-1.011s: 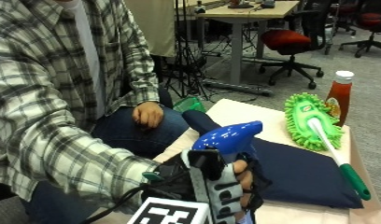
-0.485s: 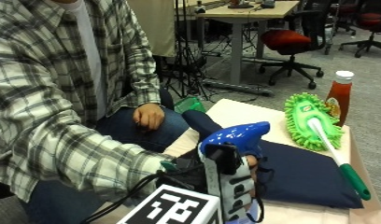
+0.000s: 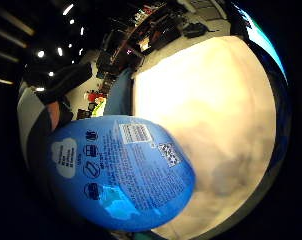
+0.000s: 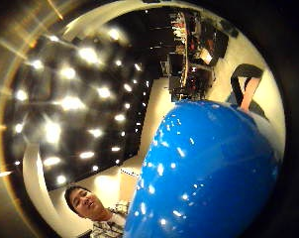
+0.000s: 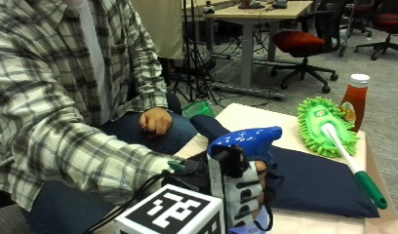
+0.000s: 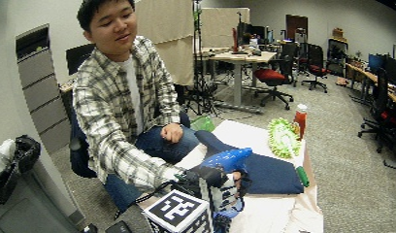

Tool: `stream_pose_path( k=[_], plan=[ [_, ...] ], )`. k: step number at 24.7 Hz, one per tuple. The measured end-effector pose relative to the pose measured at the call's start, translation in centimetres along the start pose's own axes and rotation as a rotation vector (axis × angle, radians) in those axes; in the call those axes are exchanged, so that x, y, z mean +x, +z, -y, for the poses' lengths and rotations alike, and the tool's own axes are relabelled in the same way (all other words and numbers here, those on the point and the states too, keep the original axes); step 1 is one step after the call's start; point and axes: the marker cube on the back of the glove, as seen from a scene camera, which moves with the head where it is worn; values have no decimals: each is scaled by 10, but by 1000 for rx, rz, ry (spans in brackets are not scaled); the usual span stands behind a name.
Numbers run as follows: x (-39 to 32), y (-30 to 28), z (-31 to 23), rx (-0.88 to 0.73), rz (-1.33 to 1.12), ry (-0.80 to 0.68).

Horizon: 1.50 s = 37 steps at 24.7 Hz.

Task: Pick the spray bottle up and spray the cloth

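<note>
Step in hand looks like the pickup done or nearly done, aiming next: the gloved right hand [image 5: 241, 192] has its fingers curled round the spray bottle [image 5: 246, 142], holding it upright at the near end of the table [image 5: 248, 117], nozzle end pointing toward the cloth [image 5: 316, 180]. Whether the bottle base is off the table cannot be told from here. The bottle sits just beside the near edge of the cloth, head above it. Next move, as a guess: tip or swing the nozzle over the cloth and squeeze the trigger; needs a finger on the trigger, which is hidden. Bottle head is glossy blue plastic, rounded, smooth; the body [image 3: 118, 170] is translucent blue with a printed label and barcode, fills much of the palm view. Cloth is dark navy, matte, soft, lying flat and roughly rectangular with one corner hanging off the table edge. Table top pale beige, smooth. Beyond the cloth lies a green fluffy duster [image 5: 322, 124] with white-green handle, and a red sauce bottle [image 5: 355, 100] with white cap stands upright. Bare left hand [image 5: 155, 120] rests on the lap.
</note>
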Motion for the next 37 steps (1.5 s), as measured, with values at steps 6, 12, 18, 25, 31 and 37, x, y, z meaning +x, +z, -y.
stream_pose_path(
  k=[6, 12, 18, 25, 31, 37],
  plan=[
    [-15, 15, -17, -54, -128, 35],
    [-45, 14, -19, -109, -242, 46],
    [-70, 21, -18, -206, -370, 80],
    [-88, 36, -23, -309, -566, 108],
    [-105, 60, -39, -409, -755, 132],
    [-113, 87, -49, -514, -925, 174]
  ],
)
